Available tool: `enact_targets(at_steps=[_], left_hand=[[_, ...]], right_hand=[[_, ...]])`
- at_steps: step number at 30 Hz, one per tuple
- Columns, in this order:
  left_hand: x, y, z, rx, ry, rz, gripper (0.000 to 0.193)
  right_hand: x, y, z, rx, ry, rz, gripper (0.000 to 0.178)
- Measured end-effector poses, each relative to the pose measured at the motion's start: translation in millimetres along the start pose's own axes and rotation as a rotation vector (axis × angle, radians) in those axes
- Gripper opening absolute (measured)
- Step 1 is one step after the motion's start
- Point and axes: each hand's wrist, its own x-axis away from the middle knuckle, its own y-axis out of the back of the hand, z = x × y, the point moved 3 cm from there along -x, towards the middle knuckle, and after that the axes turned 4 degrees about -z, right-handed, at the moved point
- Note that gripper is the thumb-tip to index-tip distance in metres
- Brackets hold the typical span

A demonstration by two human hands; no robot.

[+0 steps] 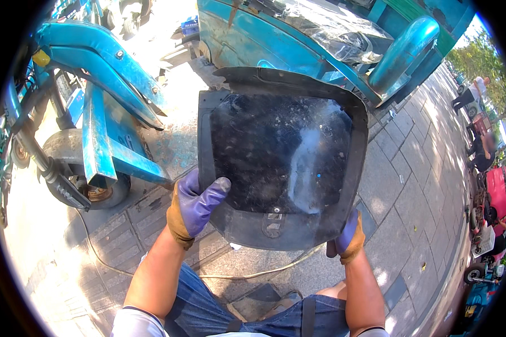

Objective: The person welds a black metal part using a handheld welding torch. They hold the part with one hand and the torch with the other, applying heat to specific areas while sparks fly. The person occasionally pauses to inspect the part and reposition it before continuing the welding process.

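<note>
In front of me I hold up a broad black panel (258, 151) with a raised dark rim, a dusty glossy middle with a pale streak, and a small bolt near its lower edge. My left hand (195, 206), in a purple and yellow work glove, grips the panel's lower left edge, thumb on the near face. On the lower right edge my right hand (348, 238), gloved alike, is closed round the rim; its fingers are partly hidden behind the panel.
A blue vehicle frame with a wheel (84, 168) stands at the left. Behind the panel is a worn blue cargo body (247, 42) with a curved blue fender (407, 56). A pale hose (242, 276) crosses the paving. People and a red vehicle (496, 188) are at far right.
</note>
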Motion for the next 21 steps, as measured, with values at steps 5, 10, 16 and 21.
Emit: enact_targets(at_steps=[5, 10, 16, 21], left_hand=[[-14, 11, 4, 0.447, 0.015, -0.052, 0.024], [-31, 34, 24, 0.865, 0.162, -0.237, 0.035], [-32, 43, 29, 0.921, 0.162, -0.249, 0.038], [-26, 31, 19, 0.708, 0.102, -0.237, 0.030]], right_hand=[[3, 3, 9, -0.296, -0.245, 0.078, 0.038], [3, -4, 13, -0.272, -0.290, 0.047, 0.037], [1, -9, 7, -0.268, -0.298, 0.056, 0.037], [1, -9, 3, -0.237, -0.303, 0.057, 0.040]])
